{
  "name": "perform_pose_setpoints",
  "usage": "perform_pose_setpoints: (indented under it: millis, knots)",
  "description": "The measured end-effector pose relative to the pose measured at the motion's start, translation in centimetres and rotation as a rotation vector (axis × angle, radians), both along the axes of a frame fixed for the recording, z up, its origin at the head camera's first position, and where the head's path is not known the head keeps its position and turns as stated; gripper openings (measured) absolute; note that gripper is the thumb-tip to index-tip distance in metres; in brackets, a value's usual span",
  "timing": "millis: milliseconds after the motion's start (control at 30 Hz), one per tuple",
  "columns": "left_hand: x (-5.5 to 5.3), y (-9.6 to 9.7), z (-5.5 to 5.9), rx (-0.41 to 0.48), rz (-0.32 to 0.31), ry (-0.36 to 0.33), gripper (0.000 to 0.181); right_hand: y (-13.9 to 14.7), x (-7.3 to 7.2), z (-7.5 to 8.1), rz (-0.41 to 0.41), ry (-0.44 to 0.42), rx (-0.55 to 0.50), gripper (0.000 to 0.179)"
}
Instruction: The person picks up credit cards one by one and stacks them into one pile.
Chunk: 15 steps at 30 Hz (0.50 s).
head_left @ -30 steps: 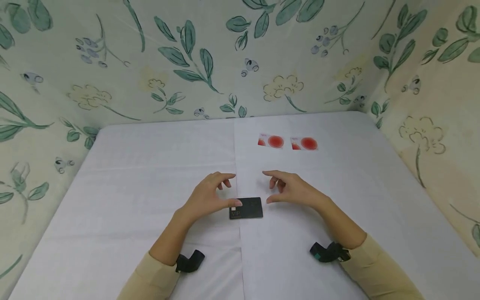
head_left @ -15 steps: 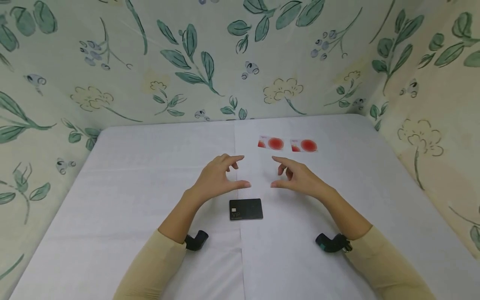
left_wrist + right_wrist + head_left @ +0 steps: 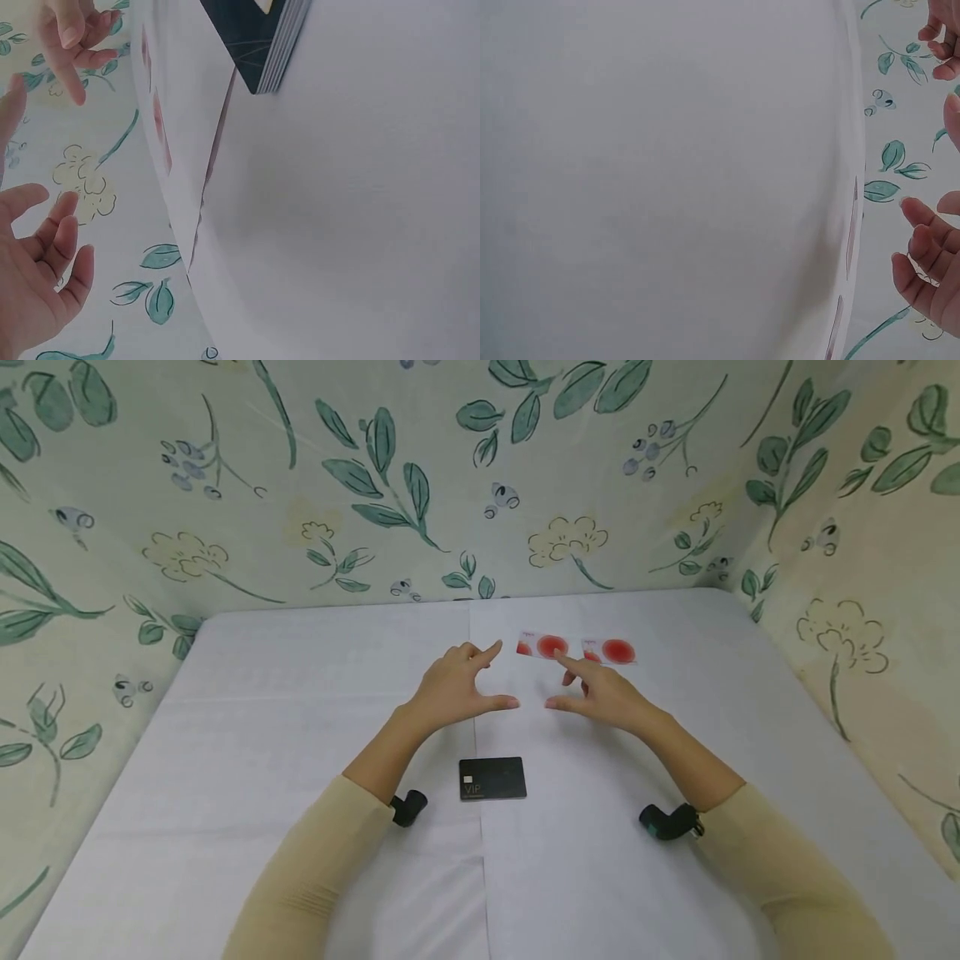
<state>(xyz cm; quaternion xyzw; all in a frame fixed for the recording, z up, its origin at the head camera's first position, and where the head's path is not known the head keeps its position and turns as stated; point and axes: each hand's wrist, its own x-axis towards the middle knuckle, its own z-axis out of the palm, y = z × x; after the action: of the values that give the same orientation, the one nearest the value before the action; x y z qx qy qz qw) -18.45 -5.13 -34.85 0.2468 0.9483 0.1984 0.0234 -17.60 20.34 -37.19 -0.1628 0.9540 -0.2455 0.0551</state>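
A stack of black cards (image 3: 492, 779) printed "VIP" lies flat near the table's middle; its layered edge shows in the left wrist view. Beyond it and a little to its left is my left hand (image 3: 457, 689), raised over the table, thumb and index finger apart, holding nothing. Facing it, my right hand (image 3: 611, 697) has the same spread thumb and index finger, also with nothing between them. Two white cards with red circles lie farther back: the left card (image 3: 529, 642) and the right card (image 3: 618, 651). In the head view, my right index fingertip overlaps the left card's lower edge; contact cannot be told.
A white cloth with a centre crease covers the table (image 3: 300, 727). Walls of leaf-patterned fabric (image 3: 247, 510) stand at the back and both sides. A black camera sits on each wrist, the left camera (image 3: 409, 808) and the right camera (image 3: 667, 822).
Both hands have moved away from the body, from beside the black stack toward the red-circle cards. The left thumb no longer overlaps the stack. The cards have stayed in place.
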Motion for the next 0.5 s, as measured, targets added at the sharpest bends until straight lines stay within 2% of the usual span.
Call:
perform_pose_setpoints:
  millis: [133, 367, 500]
  knots:
    - [-1.1, 0.9, 0.1, -0.03, 0.017, -0.017, 0.092, 0.3, -0.9, 0.1, -0.018, 0.006, 0.047, 0.084]
    - [-2.9, 2.8, -0.1, 0.019, 0.06, -0.118, 0.091, 0.6, -2.3, 0.4, -0.04, -0.013, 0.091, 0.086]
    - [-3.8, 3.8, -0.7, 0.02, 0.082, -0.122, 0.09, 0.7, -3.0, 0.5, -0.046, -0.029, 0.119, 0.087]
